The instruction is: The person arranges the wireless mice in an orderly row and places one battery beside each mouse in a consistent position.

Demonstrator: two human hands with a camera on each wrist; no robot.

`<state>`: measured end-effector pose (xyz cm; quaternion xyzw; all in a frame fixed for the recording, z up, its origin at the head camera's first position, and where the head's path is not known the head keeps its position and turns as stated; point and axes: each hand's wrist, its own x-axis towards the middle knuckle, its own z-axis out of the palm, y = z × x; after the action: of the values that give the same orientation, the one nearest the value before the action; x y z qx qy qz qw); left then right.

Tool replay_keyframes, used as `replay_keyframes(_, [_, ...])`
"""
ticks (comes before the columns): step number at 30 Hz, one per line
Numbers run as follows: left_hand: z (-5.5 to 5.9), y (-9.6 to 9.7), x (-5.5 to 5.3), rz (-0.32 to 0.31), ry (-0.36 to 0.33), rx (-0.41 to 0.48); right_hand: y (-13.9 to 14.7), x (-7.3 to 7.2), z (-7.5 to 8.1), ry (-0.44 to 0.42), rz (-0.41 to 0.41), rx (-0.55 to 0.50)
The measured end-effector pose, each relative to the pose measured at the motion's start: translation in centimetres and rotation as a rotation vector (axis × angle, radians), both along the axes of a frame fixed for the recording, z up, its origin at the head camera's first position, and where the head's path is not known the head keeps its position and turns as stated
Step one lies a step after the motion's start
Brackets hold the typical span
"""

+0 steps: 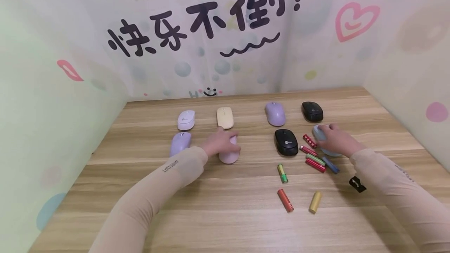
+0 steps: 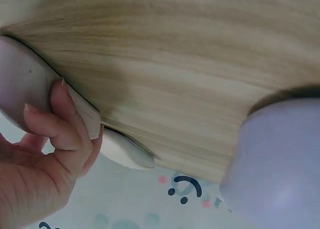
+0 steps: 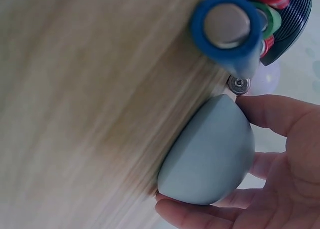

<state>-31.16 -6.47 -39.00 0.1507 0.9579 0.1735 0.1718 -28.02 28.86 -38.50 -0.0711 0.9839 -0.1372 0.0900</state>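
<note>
My left hand grips a pale pink computer mouse by its sides on the wooden table. In the left wrist view its fingers curl along the edge of that mouse. At the right, my right hand holds a light blue mouse, thumb on one side and fingers on the other, as the right wrist view shows of the mouse. Close to the right hand lie several loose batteries, among them a blue one, a green one and a red one.
Near the left hand are a cream mouse, a white mouse and a purple mouse. Another purple mouse and two black mice lie rightward. Red and gold batteries lie nearer; a small black piece sits under the right forearm.
</note>
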Motion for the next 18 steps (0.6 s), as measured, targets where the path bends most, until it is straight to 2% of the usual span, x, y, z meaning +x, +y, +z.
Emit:
replay_keyframes(4, [0.06, 0.01, -0.12, 0.009, -0.01, 0.011, -0.11, 0.0, 0.01, 0.003, -0.006, -0.001])
replay_keyframes(13, [0.2, -0.08, -0.07, -0.026, 0.019, -0.011, -0.18, 0.06, 0.21, 0.002, -0.002, 0.003])
replay_keyframes(18, [-0.16, -0.24, 0.14, -0.036, 0.076, -0.027, -0.21, 0.1, 0.24, -0.009, -0.004, -0.001])
